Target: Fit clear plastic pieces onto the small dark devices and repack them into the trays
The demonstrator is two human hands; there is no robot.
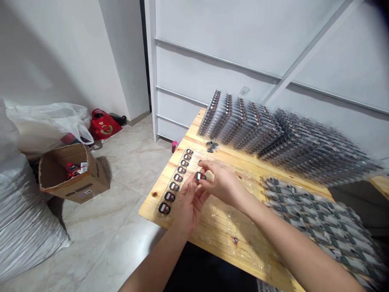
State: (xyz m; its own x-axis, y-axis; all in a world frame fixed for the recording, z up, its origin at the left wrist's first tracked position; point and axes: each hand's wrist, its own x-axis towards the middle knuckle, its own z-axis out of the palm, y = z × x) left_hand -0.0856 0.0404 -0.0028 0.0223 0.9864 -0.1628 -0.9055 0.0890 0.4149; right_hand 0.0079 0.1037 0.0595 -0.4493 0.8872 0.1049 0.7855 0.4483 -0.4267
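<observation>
along the left edge of the worktop [223,231], black-and-red parts [174,186] line a clear strip [184,175]; the right hand [221,182] pinches one part [199,176], the left hand [188,207] half-open just beside it.

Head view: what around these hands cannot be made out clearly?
Head view:
The small red-and-black piece: partly hidden by the right hand.
The stacked clear trays: far side blurred.
The grey packs: cut off by the right and bottom edges.
The items in the cardboard box: too small to name.
</observation>
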